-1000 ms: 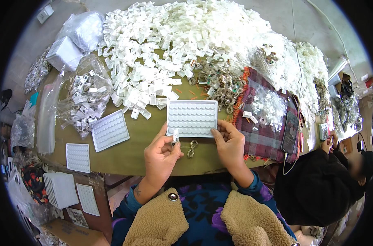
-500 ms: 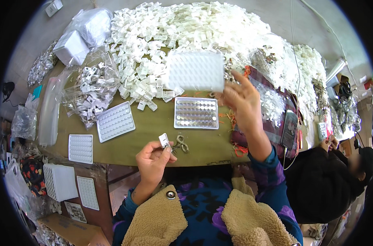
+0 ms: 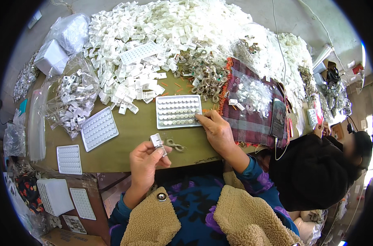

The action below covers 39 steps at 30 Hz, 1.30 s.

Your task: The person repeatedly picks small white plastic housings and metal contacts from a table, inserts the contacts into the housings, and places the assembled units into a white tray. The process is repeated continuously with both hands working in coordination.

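Observation:
My left hand [image 3: 145, 164] pinches a small white plastic housing [image 3: 157, 140] upright above the near table edge. A coiled thin cable [image 3: 175, 145] hangs or lies just right of it; whether it joins the housing I cannot tell. My right hand [image 3: 217, 131] has its thumb and fingertips closed at the right rim of a white tray [image 3: 179, 98]. Rows of round, silvery button cells [image 3: 178, 116] fill that tray. What the right fingertips pinch, if anything, is hidden. An empty-looking perforated white tray [image 3: 140, 53] rests on the heap of white housings [image 3: 125, 82].
Left of the cell tray lie two dimpled trays [image 3: 99, 129] and a clear bag of housings [image 3: 75, 96]. Tangled cables [image 3: 205, 76] are heaped beyond the tray. A plaid cloth [image 3: 248, 127] with a phone [image 3: 278, 119] lies right; a person in black [image 3: 313, 172] sits beside it.
My right hand has come down from the raised perforated tray, now lying on the housings, to the rim of the cell tray. The left hand still holds the housing. The view has shifted.

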Each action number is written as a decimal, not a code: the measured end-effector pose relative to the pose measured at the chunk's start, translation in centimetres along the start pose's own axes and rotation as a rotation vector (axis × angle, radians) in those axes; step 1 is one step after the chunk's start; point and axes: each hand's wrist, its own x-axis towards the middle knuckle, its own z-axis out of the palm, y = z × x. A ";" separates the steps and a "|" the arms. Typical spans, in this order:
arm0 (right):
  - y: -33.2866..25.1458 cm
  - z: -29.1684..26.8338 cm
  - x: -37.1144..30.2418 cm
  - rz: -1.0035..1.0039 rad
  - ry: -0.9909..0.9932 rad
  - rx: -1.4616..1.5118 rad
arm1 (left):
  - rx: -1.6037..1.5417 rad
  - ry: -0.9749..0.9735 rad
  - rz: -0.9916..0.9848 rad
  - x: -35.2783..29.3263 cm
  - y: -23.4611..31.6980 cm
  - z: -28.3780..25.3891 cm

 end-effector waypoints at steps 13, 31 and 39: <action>-4.4 -2.1 -0.4 0.104 -0.125 0.405 | -0.342 -0.170 -0.279 1.0 -1.0 2.6; -6.8 0.4 -1.7 -0.213 -0.086 0.477 | -0.372 -0.023 -0.177 0.5 -2.1 2.2; -6.5 -1.3 -1.9 0.177 -0.116 0.890 | -0.044 -0.064 -0.156 0.1 -0.3 2.8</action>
